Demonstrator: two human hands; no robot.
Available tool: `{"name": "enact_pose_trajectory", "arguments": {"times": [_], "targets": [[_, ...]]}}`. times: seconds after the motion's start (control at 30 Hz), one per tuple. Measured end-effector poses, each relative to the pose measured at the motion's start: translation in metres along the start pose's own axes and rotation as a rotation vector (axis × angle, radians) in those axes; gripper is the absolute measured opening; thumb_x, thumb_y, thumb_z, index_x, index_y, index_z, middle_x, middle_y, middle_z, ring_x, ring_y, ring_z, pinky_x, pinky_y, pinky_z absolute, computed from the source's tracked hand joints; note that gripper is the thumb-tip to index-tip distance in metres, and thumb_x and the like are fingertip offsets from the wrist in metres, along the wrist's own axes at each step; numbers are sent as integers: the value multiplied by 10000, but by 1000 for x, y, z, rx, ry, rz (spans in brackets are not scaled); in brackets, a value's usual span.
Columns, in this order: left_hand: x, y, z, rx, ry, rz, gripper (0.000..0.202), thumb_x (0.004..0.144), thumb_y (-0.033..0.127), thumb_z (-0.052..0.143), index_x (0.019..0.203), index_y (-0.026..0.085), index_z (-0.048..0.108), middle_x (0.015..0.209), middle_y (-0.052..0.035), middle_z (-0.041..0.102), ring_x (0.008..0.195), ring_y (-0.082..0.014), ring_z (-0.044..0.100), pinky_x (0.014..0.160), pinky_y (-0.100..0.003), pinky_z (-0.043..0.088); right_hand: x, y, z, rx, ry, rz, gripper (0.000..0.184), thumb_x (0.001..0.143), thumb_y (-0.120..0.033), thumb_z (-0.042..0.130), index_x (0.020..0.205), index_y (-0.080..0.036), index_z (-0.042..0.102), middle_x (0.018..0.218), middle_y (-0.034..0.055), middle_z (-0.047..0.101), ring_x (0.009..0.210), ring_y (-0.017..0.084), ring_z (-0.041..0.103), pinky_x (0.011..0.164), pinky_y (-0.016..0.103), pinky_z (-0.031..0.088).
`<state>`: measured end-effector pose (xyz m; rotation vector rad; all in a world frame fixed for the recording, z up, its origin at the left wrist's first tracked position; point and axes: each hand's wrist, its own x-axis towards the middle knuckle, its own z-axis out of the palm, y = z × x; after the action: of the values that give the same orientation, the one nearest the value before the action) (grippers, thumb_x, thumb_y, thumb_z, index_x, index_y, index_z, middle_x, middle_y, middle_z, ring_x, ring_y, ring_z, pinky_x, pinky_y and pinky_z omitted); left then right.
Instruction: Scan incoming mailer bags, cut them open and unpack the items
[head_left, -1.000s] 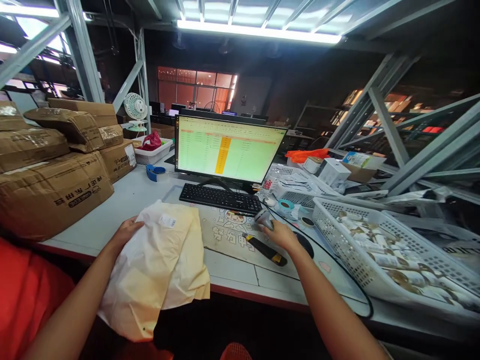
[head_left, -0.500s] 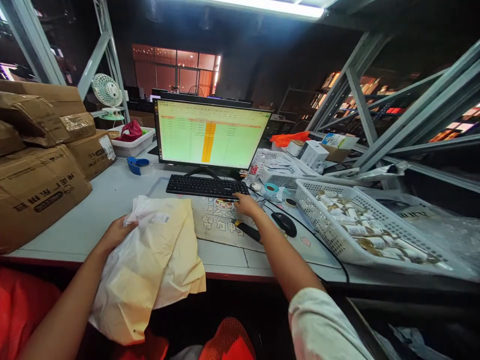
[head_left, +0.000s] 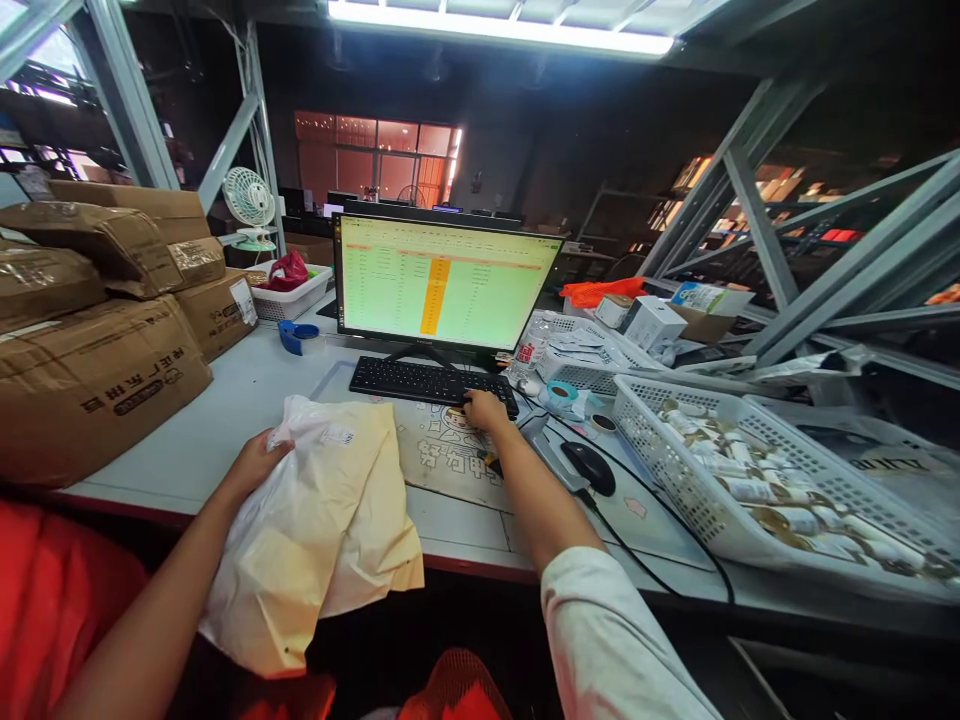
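Note:
My left hand is closed on the upper left edge of a crumpled white and cream mailing bag with a small printed label near its top. The bag hangs over the desk's front edge. My right hand lies over the right end of a black keyboard, its fingers on or just above the keys and partly hidden. Behind the keyboard a monitor displays a table with one orange column. Beside my right forearm are a black mouse and a grey corded device.
Cardboard boxes are stacked at the left, near a blue tape dispenser and a small fan. At the right, a white basket holds many small bottles. A roll of tape and cables lie before it.
The view has swung a little left, so things appear further right. My right hand is more curled over the keys. My forearm now covers most of the black and yellow tool. My left hand keeps the bag.

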<state>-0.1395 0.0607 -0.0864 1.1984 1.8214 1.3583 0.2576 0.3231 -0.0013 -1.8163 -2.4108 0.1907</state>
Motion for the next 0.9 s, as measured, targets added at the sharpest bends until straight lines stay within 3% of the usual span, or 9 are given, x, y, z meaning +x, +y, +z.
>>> {"name": "enact_pose_trajectory", "arguments": {"times": [0.2,0.33,0.43,0.57,0.6,0.67,0.73,0.83,0.9], "targets": [[-2,-4,-1,-24,-17,37,765,662,752,727,1087,117,707,1072,-140,761,988,-332,700,826,-357,556,-22,-38,-31,119,41,-190,469,1011,-353,524,1415,-129,602,1245,164,702,1164,259,645,1026,362,470],[-6,8,-1,-81,-48,17,812,610,763,760,1088,108,715,1061,-145,762,940,-319,699,780,-346,560,-71,-100,-36,255,35,-603,705,884,-539,726,1480,-215,537,1411,126,602,1295,235,552,1119,356,412],[-18,42,-1,6,-52,48,763,622,763,736,1031,119,711,979,-117,763,873,-299,678,718,-322,535,-113,-146,-37,251,82,-932,952,762,-603,817,1556,-248,431,1614,150,379,1485,337,329,1211,506,283],[-62,118,2,426,-105,336,452,728,658,673,718,206,647,686,-43,668,654,-234,579,641,-317,442,-156,-179,-59,104,197,-1087,1111,730,-495,873,1628,-341,237,1713,76,173,1565,381,99,1229,588,148],[-78,138,5,503,-148,422,399,780,602,646,668,220,617,669,-43,651,637,-227,560,639,-325,424,-165,-181,-70,85,216,-1116,1076,753,-470,857,1626,-338,243,1702,72,220,1559,374,134,1223,572,169],[-108,172,12,568,-287,573,330,852,504,615,662,234,609,682,-50,646,623,-218,544,628,-334,401,-182,-180,-93,34,172,-1165,900,787,-438,821,1569,-311,393,1570,84,476,1456,348,376,1164,498,302],[-131,194,18,576,-386,668,328,866,506,640,662,251,617,653,-42,627,596,-210,537,613,-338,408,-197,-171,-116,-49,21,-1156,604,800,-399,794,1368,-269,635,1229,69,727,1144,278,630,990,384,444],[-141,203,18,521,-427,755,280,815,564,709,769,288,694,680,-17,669,593,-213,592,583,-327,450,-213,-137,-144,-101,-216,-1026,178,807,-272,741,967,-208,786,804,8,748,704,152,625,680,254,439],[-132,194,10,474,-357,785,302,788,614,710,882,328,728,760,12,725,640,-225,654,598,-321,503,-224,-87,-161,-35,-259,-886,90,803,-153,680,819,-169,767,710,-18,704,601,101,542,580,217,373]]}}
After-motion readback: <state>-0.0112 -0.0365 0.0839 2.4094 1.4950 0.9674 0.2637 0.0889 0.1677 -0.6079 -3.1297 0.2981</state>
